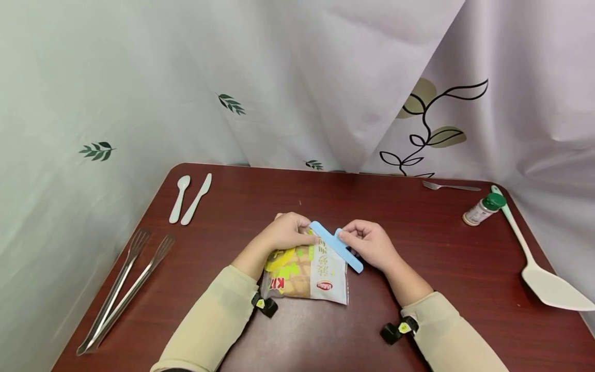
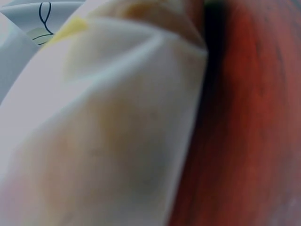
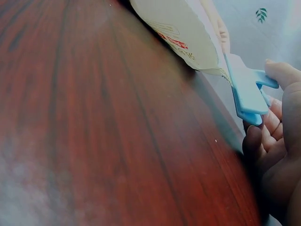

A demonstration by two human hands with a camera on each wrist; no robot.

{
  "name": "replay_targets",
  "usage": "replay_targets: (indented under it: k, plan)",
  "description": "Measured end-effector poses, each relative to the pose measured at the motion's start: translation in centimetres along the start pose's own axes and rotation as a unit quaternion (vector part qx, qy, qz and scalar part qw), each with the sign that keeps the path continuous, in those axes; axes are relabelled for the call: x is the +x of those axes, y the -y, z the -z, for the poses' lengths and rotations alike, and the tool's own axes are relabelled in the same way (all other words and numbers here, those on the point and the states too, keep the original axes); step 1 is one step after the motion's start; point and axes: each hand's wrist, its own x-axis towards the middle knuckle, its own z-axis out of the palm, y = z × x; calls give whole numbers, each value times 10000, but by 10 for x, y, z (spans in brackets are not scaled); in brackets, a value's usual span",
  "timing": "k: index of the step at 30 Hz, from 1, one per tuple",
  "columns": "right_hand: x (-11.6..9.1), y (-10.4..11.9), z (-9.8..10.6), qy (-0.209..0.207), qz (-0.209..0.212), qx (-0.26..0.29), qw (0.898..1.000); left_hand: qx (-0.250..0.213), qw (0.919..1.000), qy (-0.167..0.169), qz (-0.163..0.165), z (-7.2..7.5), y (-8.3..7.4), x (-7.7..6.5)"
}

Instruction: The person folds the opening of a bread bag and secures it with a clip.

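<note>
A light blue bag clip (image 1: 335, 247) lies slantwise along the upper right edge of a printed snack bag (image 1: 302, 274). My right hand (image 1: 369, 243) pinches the clip's handle between thumb and fingers, as the right wrist view also shows with the clip (image 3: 247, 92) beside the bag's edge (image 3: 188, 33). With its thumb on the front, my left hand (image 1: 289, 231) grips the top of the bag near the clip's upper end. The bag (image 2: 108, 132) fills most of the left wrist view, blurred, and hides the left hand there.
A white spoon (image 1: 180, 199) and knife (image 1: 197, 199) lie at the back left, metal tongs (image 1: 118, 294) in front of them. On the right are a small fork (image 1: 451, 186), a green-capped shaker (image 1: 483, 209) and a white spatula (image 1: 541, 276). A curtain (image 1: 297, 82) hangs behind the table.
</note>
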Motion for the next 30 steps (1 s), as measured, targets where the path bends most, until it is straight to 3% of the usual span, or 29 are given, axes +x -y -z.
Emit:
replay_targets:
  k: [4, 7, 12, 17, 24, 30]
  plan:
    - [-1, -1, 2, -116, 88, -194, 9997, -73, 9999, -116, -61, 0, -1, 0]
    - [-2, -1, 2, -307, 261, -664, 9970, -189, 9995, -240, 39, 0, -2, -1]
    - [-2, 2, 3, -643, 518, -1600, 9837, -229, 9979, -533, 293, -2, -2, -1]
    - [-2, 1, 1, -729, 548, -2095, 9735, 19, 9971, -687, 311, -2, -1, -1]
    - [0, -1, -2, -814, 729, -2342, 9660, 854, 9919, -926, 132, -2, 3, -1]
    - [0, -1, -1, -749, 653, -2274, 9687, 1009, 9904, -943, 55, -3, 5, -1]
